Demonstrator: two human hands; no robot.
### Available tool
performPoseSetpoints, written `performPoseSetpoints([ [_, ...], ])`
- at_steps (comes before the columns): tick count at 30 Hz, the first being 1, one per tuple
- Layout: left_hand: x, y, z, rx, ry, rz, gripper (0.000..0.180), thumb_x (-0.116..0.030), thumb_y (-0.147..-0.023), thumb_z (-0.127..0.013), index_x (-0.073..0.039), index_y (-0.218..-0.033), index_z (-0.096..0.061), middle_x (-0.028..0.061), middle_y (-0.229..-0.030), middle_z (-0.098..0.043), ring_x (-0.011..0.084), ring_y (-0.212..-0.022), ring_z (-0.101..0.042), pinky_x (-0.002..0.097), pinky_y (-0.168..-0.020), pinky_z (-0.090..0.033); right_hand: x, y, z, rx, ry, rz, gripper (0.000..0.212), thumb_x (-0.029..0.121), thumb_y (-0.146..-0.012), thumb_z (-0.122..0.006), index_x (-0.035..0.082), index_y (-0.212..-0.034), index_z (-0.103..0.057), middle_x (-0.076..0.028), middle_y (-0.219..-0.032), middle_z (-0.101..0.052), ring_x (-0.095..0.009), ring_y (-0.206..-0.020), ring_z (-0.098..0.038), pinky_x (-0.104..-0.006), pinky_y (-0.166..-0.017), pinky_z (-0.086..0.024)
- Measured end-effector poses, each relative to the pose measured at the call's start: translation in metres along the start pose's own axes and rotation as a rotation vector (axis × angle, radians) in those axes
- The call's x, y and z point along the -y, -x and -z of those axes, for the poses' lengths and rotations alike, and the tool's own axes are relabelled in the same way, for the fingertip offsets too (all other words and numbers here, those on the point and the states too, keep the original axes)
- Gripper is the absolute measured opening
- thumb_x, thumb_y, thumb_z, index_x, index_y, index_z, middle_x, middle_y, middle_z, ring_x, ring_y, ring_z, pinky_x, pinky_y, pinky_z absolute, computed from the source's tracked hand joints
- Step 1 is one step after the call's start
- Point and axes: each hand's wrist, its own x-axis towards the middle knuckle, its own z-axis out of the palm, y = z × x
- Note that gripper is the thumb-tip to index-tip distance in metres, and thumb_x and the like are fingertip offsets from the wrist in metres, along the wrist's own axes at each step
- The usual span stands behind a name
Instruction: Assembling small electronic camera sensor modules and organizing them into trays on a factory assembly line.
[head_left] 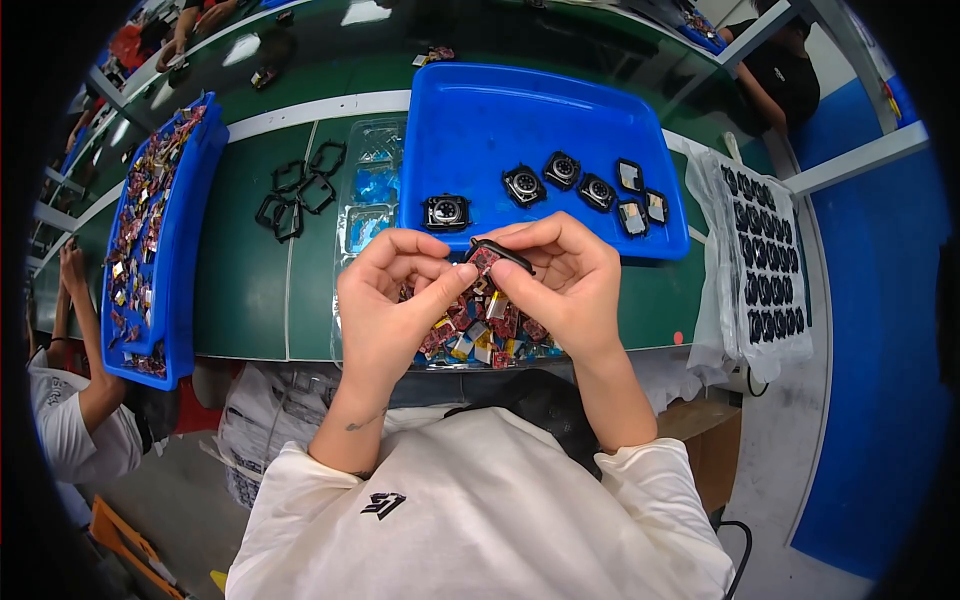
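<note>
Close in front of me, both hands hold a small black watch case (508, 256) with a red circuit board (484, 257) showing in it. My right hand (572, 285) grips the case from the right, thumb across its front. From the other side, my left hand (392, 300) is closed, its thumb tip against the board's edge; the exact contact of its fingers is hard to make out. Below them lies a heap of red circuit boards and silver battery pieces (462, 333). Just beyond, a blue tray (480, 120) bears several black watch housings (523, 185) and small frames with pale faces (629, 176).
Left of the tray are a clear plastic blister tray (370, 185) and several thin black frames (318, 193). A long blue bin (178, 300) full of red boards stands further left. At right, white sheeting (715, 250) carries rows of black parts (768, 260). Other people work nearby.
</note>
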Motion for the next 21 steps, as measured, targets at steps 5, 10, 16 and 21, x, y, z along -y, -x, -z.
performPoseSetpoints([
  [5,0.0,-0.003,0.001,0.022,-0.101,-0.03,0.027,-0.001,-0.074,-0.075,0.002,-0.095,-0.06,0.0028,-0.069,-0.065,-0.0001,-0.056,-0.049,0.0144,-0.051,-0.034,0.002,-0.001,0.003,0.036,-0.027,-0.048,0.016,-0.013,-0.078,-0.062,-0.006,-0.089,-0.054,-0.02,-0.099,-0.063,-0.021,-0.094,-0.063,-0.0337,-0.084,-0.052],
  [10,0.013,-0.006,-0.002,-0.033,-0.084,-0.125,0.016,-0.003,-0.073,-0.076,0.001,-0.085,-0.066,0.0012,-0.071,-0.065,0.0007,-0.058,-0.05,0.0157,-0.052,-0.034,0.007,-0.003,0.001,0.014,0.024,-0.055,0.017,-0.004,-0.08,-0.066,-0.006,-0.095,-0.058,-0.011,-0.097,-0.064,-0.014,-0.091,-0.063,-0.0279,-0.082,-0.054],
  [16,0.008,-0.013,0.011,-0.062,-0.209,-0.174,0.013,-0.008,-0.078,-0.073,0.001,-0.085,-0.067,-0.0002,-0.073,-0.064,0.0029,-0.062,-0.048,0.0176,-0.058,-0.038,0.021,-0.074,0.03,0.129,0.626,0.075,0.008,0.005,-0.08,-0.068,-0.002,-0.084,-0.064,-0.009,-0.086,-0.067,-0.013,-0.076,-0.064,-0.0256,-0.066,-0.052],
  [21,0.002,-0.01,0.019,-0.097,-0.087,-0.194,0.009,-0.005,-0.083,-0.066,0.002,-0.089,-0.066,0.002,-0.077,-0.065,0.0048,-0.065,-0.055,0.0181,-0.059,-0.04,-0.013,-0.201,0.134,-0.208,0.699,0.059,0.017,0.014,-0.076,-0.071,0.0,-0.085,-0.071,-0.008,-0.076,-0.07,-0.011,-0.071,-0.064,-0.025,-0.066,-0.05],
])
